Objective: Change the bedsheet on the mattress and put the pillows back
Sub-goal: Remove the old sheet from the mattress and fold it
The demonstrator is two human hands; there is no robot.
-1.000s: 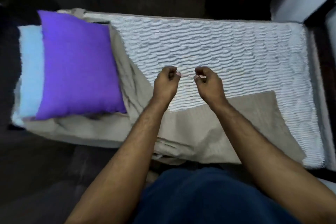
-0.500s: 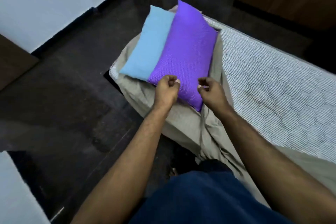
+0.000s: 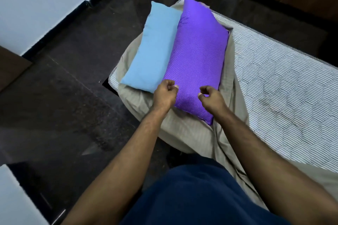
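The mattress, quilted with fine stripes, lies bare over most of its top; a beige bedsheet is bunched at its left end and trails down the near side toward the floor; on that bunched sheet sit two pillows, a purple pillow lying partly over a light blue pillow, the two touching along their long edges. The left hand is over the near edge of the purple pillow, where it meets the blue one, its fingers curled into a loose fist with nothing seen in them; the right hand is just beside it over the same pillow's near end, fingers likewise curled and the thumb close to the forefinger, and whether they touch the fabric cannot be told. Both bare forearms reach forward from a dark blue garment; the dark floor lies to the left, meeting a white wall.
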